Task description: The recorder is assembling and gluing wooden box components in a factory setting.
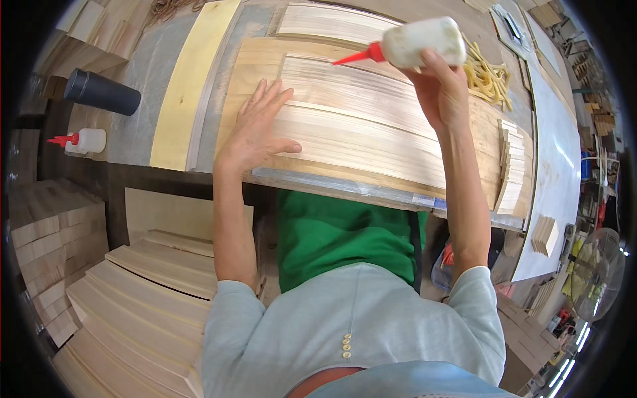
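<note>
My right hand (439,89) is wrapped round a white squeeze glue bottle (424,41), which lies tilted sideways in the air. Its red pointed nozzle aims left above the boards. My left hand (257,129) rests with fingers spread at the left ends of two pale wooden panels (358,138). The panels lie side by side on a larger wooden board (249,63) on the workbench. Whether glue is coming out of the nozzle cannot be made out.
Yellow rubber bands (488,76) lie behind my right hand. Thin wood strips (509,166) are stacked at the board's right end. To the left are a long yellowish plank (192,86), a black tumbler (103,91) and another red-tipped bottle (89,140). Stacked boards (142,308) stand lower left.
</note>
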A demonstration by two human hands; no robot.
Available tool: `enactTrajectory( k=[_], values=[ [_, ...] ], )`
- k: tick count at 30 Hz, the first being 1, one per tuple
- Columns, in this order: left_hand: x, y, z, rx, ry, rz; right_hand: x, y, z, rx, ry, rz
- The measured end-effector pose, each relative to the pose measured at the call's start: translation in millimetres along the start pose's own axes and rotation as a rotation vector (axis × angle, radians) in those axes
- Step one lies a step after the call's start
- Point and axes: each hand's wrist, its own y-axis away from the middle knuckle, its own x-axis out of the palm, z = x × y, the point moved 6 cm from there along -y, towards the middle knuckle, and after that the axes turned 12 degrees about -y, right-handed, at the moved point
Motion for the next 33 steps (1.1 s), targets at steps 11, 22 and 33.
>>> enactTrajectory(
  k=[11, 22, 33],
  values=[
    [3.8, -1.5, 7.7, -0.027, 0.068, 0.028, 23.5, -57.4, -80.6, 0.114, -0.026, 0.031],
    [4.0, -1.6, 7.3, -0.037, 0.051, 0.031, 14.6, -59.6, -90.6, 0.057, 0.023, -0.063],
    [3.5, -2.1, 6.2, -0.037, 0.049, 0.034, 24.6, -57.2, -87.3, 0.001, 0.099, -0.071]
  ],
)
